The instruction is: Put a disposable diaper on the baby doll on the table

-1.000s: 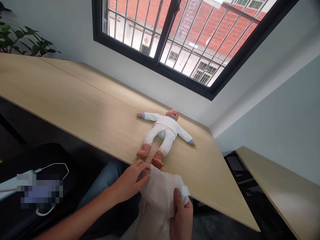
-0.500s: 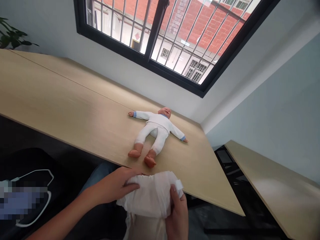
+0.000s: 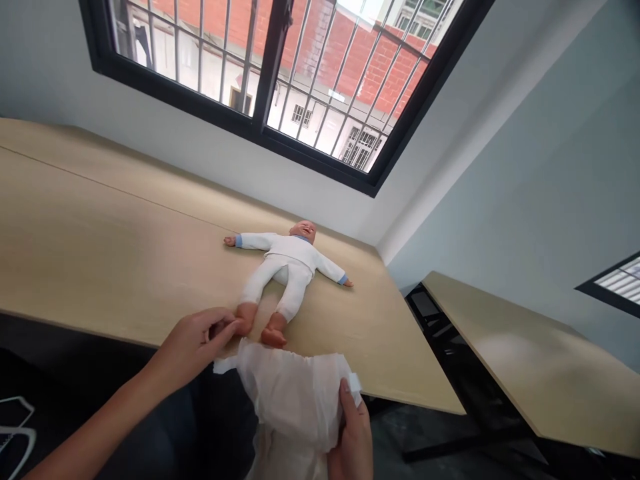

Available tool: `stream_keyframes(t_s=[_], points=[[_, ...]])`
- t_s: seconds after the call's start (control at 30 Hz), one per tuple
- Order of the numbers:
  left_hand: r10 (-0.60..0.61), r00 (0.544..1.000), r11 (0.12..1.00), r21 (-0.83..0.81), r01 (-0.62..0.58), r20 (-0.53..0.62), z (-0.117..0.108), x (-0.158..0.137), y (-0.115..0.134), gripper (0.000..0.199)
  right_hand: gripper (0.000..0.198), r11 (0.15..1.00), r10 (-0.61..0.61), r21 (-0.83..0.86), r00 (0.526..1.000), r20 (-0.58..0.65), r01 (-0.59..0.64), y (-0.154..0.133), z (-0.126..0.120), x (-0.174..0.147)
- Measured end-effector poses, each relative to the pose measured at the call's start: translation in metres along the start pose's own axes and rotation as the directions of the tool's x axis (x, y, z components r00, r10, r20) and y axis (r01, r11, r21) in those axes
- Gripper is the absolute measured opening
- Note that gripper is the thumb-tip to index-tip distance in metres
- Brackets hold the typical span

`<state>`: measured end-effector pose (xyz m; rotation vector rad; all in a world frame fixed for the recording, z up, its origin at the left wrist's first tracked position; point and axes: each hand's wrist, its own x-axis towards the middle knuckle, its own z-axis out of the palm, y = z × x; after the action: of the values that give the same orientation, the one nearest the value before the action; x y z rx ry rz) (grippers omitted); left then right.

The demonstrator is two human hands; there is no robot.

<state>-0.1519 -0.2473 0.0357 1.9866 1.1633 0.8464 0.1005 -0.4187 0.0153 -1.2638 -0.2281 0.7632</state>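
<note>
A white disposable diaper (image 3: 295,387) hangs unfolded in front of the table's near edge, its lower part running out of view. My right hand (image 3: 354,427) grips its right side, thumb on top, beside a white tab (image 3: 355,385). The other side tab (image 3: 225,365) sticks out free on the left. My left hand (image 3: 207,333) is off the diaper, its fingers curled and the thumb against the left-hand foot of a baby doll (image 3: 287,267). The doll lies on its back in white clothes with blue cuffs, legs towards me; its other foot (image 3: 274,331) lies just behind the diaper.
The light wooden table (image 3: 125,247) stretches left along the wall beneath a barred window (image 3: 260,127). A second wooden table (image 3: 530,360) stands at the right, past a dark gap. A white cable (image 3: 20,433) lies at the lower left.
My left hand has let go of the diaper's left side and moved up and left to the doll's foot. The diaper's left tab now hangs out. The view has turned slightly right.
</note>
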Motion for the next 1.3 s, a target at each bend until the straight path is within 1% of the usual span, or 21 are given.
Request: stream_keyframes(t_s=[0.07,0.13,0.17,0.23,0.3,0.43,0.57,0.63,0.7,0.77,0.83,0.97,1.1,1.2,1.3], points=[[0.061,0.998,0.998,0.035,-0.061,-0.019,0.004,0.014,0.006,0.040,0.070,0.997,0.066,0.038,0.996,-0.067,-0.064,0.000,-0.003,0.004],[0.150,0.989,0.986,0.070,-0.149,-0.008,0.011,0.028,0.008,0.036,0.074,0.990,0.131,0.058,0.986,-0.107,-0.125,-0.001,-0.007,0.008],[0.183,0.983,0.979,0.089,-0.182,0.000,0.015,0.035,0.008,0.034,0.075,0.989,0.145,0.058,0.982,-0.119,-0.139,-0.003,-0.009,0.010],[0.213,0.977,0.967,0.138,-0.213,0.016,0.026,0.046,0.006,0.033,0.076,0.989,0.148,0.046,0.978,-0.145,-0.142,-0.006,-0.013,0.013],[0.223,0.975,0.954,0.204,-0.221,0.014,0.037,0.056,0.002,0.033,0.073,0.992,0.127,0.036,0.977,-0.171,-0.123,-0.010,-0.016,0.016],[0.217,0.975,0.918,0.351,-0.186,-0.051,0.056,0.069,-0.009,0.035,0.063,0.996,0.086,0.053,0.975,-0.206,-0.077,-0.015,-0.019,0.024],[0.180,0.982,0.880,0.456,-0.133,-0.062,0.066,0.074,-0.011,0.037,0.055,0.999,0.016,0.043,0.967,-0.255,-0.005,-0.019,-0.017,0.037],[0.172,0.985,0.859,0.494,-0.133,-0.033,0.067,0.076,-0.008,0.039,0.052,1.000,-0.020,0.012,0.974,-0.227,0.023,-0.020,-0.016,0.044],[0.162,0.987,0.843,0.519,-0.142,0.007,0.067,0.076,-0.003,0.042,0.051,0.998,-0.064,-0.031,0.984,-0.168,0.059,-0.023,-0.015,0.051],[0.155,0.988,0.838,0.526,-0.144,0.024,0.068,0.076,0.002,0.044,0.050,0.993,-0.093,-0.081,0.990,-0.109,0.085,-0.025,-0.014,0.056],[0.151,0.988,0.843,0.518,-0.143,0.025,0.068,0.075,0.005,0.045,0.051,0.987,-0.107,-0.125,0.991,-0.080,0.097,-0.024,-0.013,0.061],[0.151,0.988,0.855,0.498,-0.144,0.027,0.070,0.074,0.005,0.047,0.057,0.970,-0.148,-0.206,0.985,-0.093,0.126,-0.018,-0.011,0.068],[0.159,0.987,0.852,0.502,-0.152,0.028,0.072,0.074,0.002,0.045,0.060,0.936,-0.215,-0.301,0.973,-0.086,0.180,-0.009,-0.007,0.070],[0.148,0.989,0.851,0.505,-0.142,0.029,0.071,0.074,0.003,0.044,0.063,0.916,-0.259,-0.338,0.962,-0.091,0.215,-0.005,-0.004,0.071],[0.134,0.991,0.849,0.511,-0.130,0.030,0.070,0.074,0.006,0.045,0.067,0.908,-0.274,-0.355,0.957,-0.097,0.224,0.000,-0.004,0.072]])
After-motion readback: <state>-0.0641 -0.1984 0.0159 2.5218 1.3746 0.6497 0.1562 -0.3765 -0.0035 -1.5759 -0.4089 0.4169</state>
